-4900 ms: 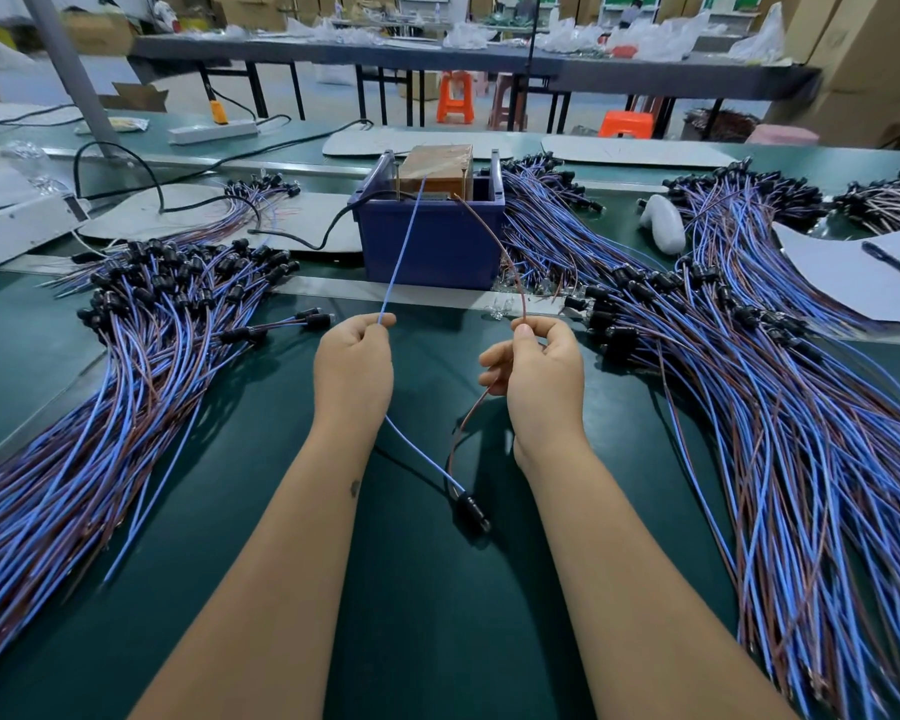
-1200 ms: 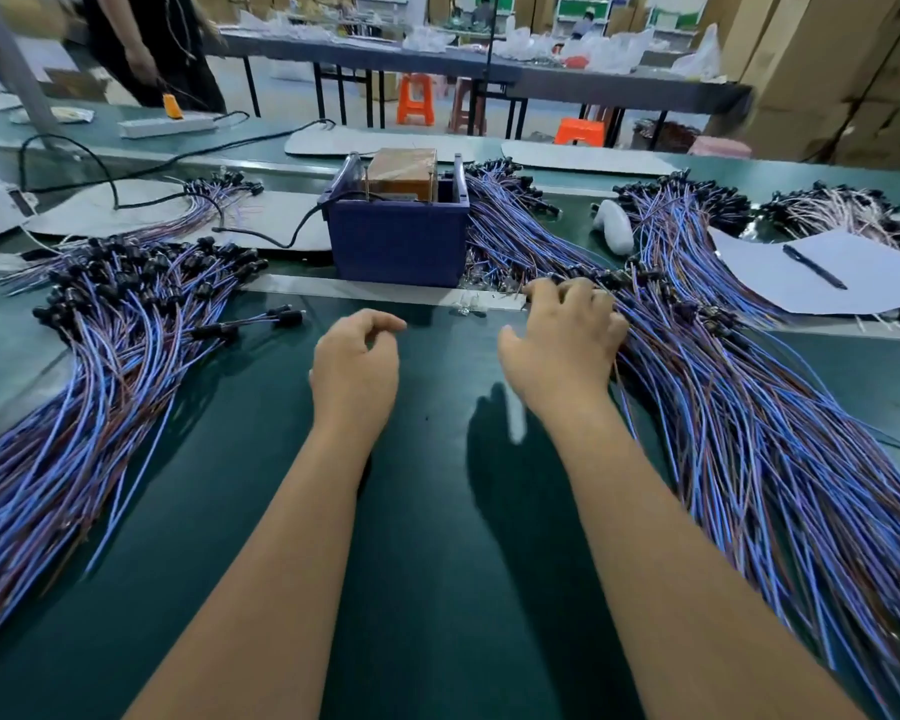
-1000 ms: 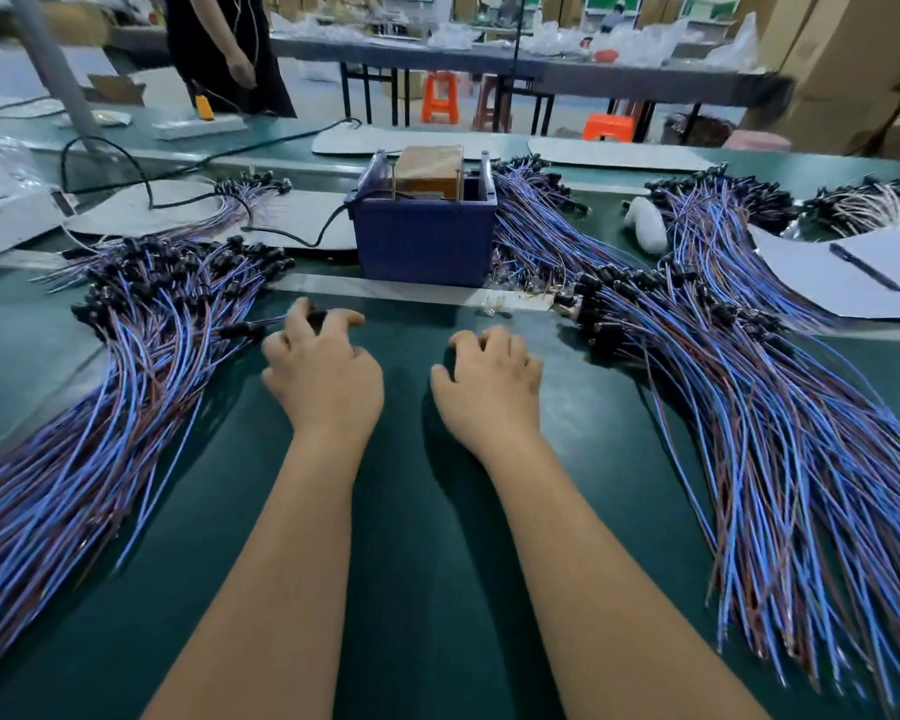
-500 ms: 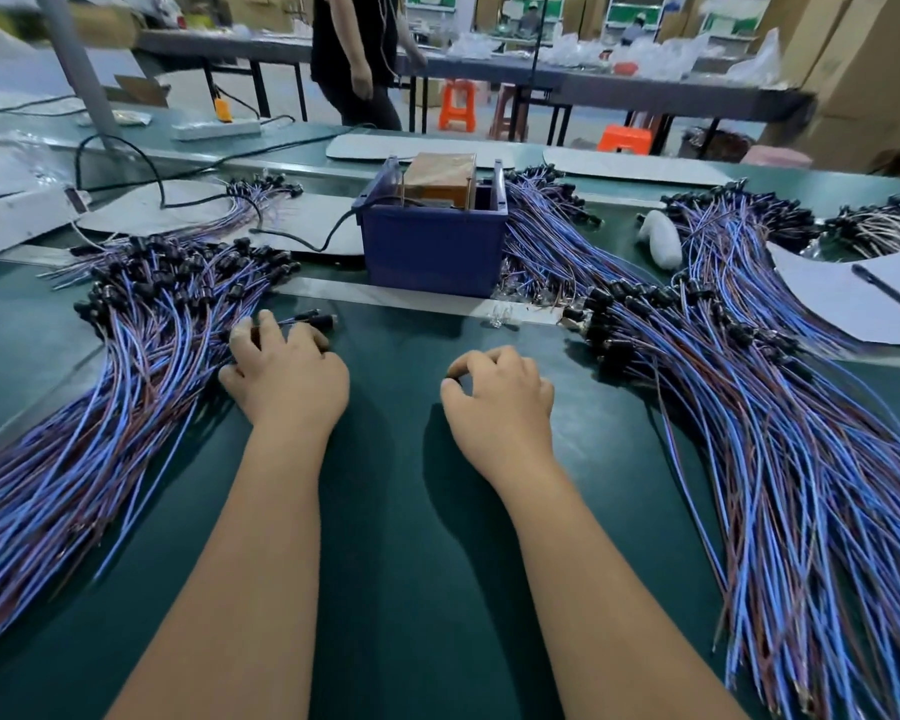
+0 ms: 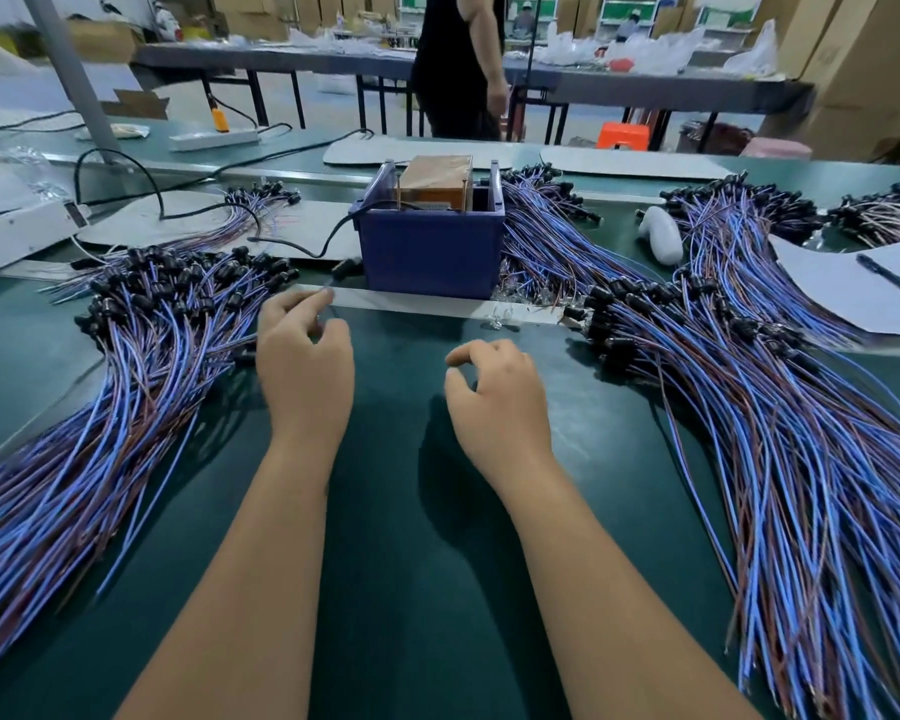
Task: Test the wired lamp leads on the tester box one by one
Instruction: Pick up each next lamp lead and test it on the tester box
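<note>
Beside the tester box (image 5: 432,246), blue-and-brown leads (image 5: 780,439); black-capped.

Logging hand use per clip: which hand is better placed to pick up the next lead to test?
Probably the right hand. It is empty, fingers loosely curled, and hovers beside the right-hand pile of leads. The left hand is up by the left pile; whether it grips anything is unclear.

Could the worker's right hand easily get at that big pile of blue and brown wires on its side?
Probably yes. The right hand hovers empty over bare green mat, and the pile of blue and brown wires with black sockets lies just beside it with nothing between.
</note>
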### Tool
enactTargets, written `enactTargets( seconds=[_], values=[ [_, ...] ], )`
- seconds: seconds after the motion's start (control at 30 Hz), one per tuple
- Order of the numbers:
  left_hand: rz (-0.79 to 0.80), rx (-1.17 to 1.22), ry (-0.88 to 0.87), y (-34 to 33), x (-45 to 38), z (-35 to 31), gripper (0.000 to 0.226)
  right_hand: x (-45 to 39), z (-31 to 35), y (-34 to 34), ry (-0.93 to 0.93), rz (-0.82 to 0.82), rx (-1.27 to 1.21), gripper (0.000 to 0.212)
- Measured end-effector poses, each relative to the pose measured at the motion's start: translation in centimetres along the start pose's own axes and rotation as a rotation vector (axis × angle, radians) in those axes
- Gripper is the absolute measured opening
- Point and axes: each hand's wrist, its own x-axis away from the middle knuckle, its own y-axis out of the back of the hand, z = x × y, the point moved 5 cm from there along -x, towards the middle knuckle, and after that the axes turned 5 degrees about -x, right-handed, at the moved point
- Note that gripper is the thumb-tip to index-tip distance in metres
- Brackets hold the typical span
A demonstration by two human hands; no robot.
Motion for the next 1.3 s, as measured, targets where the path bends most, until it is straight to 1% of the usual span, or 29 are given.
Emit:
enactTargets(
  seconds=[0.07, 0.13, 0.2, 0.27, 0.3, 0.37, 0.4, 0.43, 0.5, 0.53, 0.6, 0.63, 0.67, 0.7, 0.8, 0.83, 0.87, 0.93, 1.0, 1.03, 1.1, 1.17, 1.23, 1.3],
  values=[
    [0.111, 0.430, 0.118, -1.1, 0.6, -0.8, 0.029, -0.1, 0.1, 0.3, -0.064, -0.021, -0.380, 0.016],
    [0.263, 0.757, 0.208, -2.4, 1.5, -1.9, 0.036, -0.2, 0.2, 0.1, -0.191, 0.022, -0.792, 0.022],
    [0.468, 1.003, 0.259, -3.3, 2.7, -3.2, 0.045, -0.3, 0.4, -0.4, -0.319, 0.127, -1.086, 0.034],
    [0.759, 1.118, 0.256, -3.8, 4.0, -4.7, 0.042, -0.4, 0.3, -0.6, -0.404, 0.255, -1.223, 0.048],
    [0.935, 1.116, 0.240, -4.0, 4.9, -5.4, 0.041, -0.5, 0.2, -0.5, -0.435, 0.315, -1.262, 0.052],
    [1.252, 0.980, 0.213, -4.6, 6.9, -6.0, 0.038, -0.3, 0.0, -0.4, -0.516, 0.389, -1.327, 0.051],
    [1.375, 0.874, 0.213, -5.0, 7.9, -5.9, 0.037, -0.2, -0.1, -0.3, -0.540, 0.391, -1.354, 0.046],
    [1.479, 0.764, 0.218, -5.3, 8.7, -5.7, 0.037, -0.2, -0.2, -0.2, -0.541, 0.358, -1.387, 0.039],
    [1.634, 0.587, 0.199, -5.6, 9.7, -5.3, 0.038, -0.5, -0.6, 0.4, -0.484, 0.219, -1.429, 0.026],
    [1.683, 0.548, 0.166, -5.5, 9.7, -5.1, 0.037, -0.6, -0.9, 0.7, -0.451, 0.147, -1.425, 0.022],
    [1.733, 0.568, 0.072, -4.6, 9.2, -4.9, 0.032, -0.9, -1.3, 1.3, -0.414, 0.065, -1.422, 0.019],
    [1.708, 0.596, 0.031, -4.1, 8.5, -4.8, 0.031, -1.0, -1.4, 1.4, -0.405, 0.059, -1.434, 0.018],
    [1.622, 0.617, 0.019, -3.8, 7.5, -4.5, 0.030, -1.1, -1.4, 1.5, -0.395, 0.067, -1.452, 0.018],
    [1.472, 0.625, 0.039, -3.6, 6.3, -4.1, 0.029, -1.1, -1.3, 1.5, -0.382, 0.086, -1.475, 0.017],
    [0.877, 0.605, 0.176, -3.3, 2.8, -2.1, 0.031, -1.0, -0.6, 1.2, -0.335, 0.161, -1.548, 0.018],
    [0.733, 0.584, 0.228, -3.5, 2.3, -1.5, 0.031, -1.0, -0.4, 1.0, -0.320, 0.172, -1.512, 0.017],
    [0.640, 0.542, 0.265, -3.9, 2.2, -1.1, 0.032, -0.9, -0.3, 0.8, -0.303, 0.167, -1.423, 0.016],
    [0.563, 0.417, 0.253, -4.9, 2.8, -1.2, 0.033, -0.8, -0.3, 0.4, -0.255, 0.123, -1.123, 0.016],
    [0.558, 0.345, 0.177, -5.6, 3.7, -1.6, 0.032, -0.8, -0.1, 0.1, -0.184, 0.068, -0.855, 0.018],
    [0.566, 0.334, 0.148, -5.8, 4.1, -1.7, 0.030, -0.7, 0.1, -0.1, -0.147, 0.057, -0.785, 0.017],
    [0.568, 0.320, 0.132, -5.9, 4.4, -1.6, 0.024, -0.6, 0.4, -0.4, -0.104, 0.057, -0.701, 0.015],
    [0.548, 0.345, 0.158, -5.8, 4.3, -1.3, 0.022, -0.6, 0.3, -0.6, -0.099, 0.046, -0.659, 0.015],
    [0.541, 0.370, 0.191, -5.8, 4.2, -1.1, 0.022, -0.6, 0.2, -0.5, -0.104, 0.007, -0.638, 0.016],
    [0.558, 0.345, 0.183, -5.9, 4.4, -1.2, 0.023, -0.6, 0.0, -0.2, -0.116, -0.041, -0.633, 0.018]
  ],
)
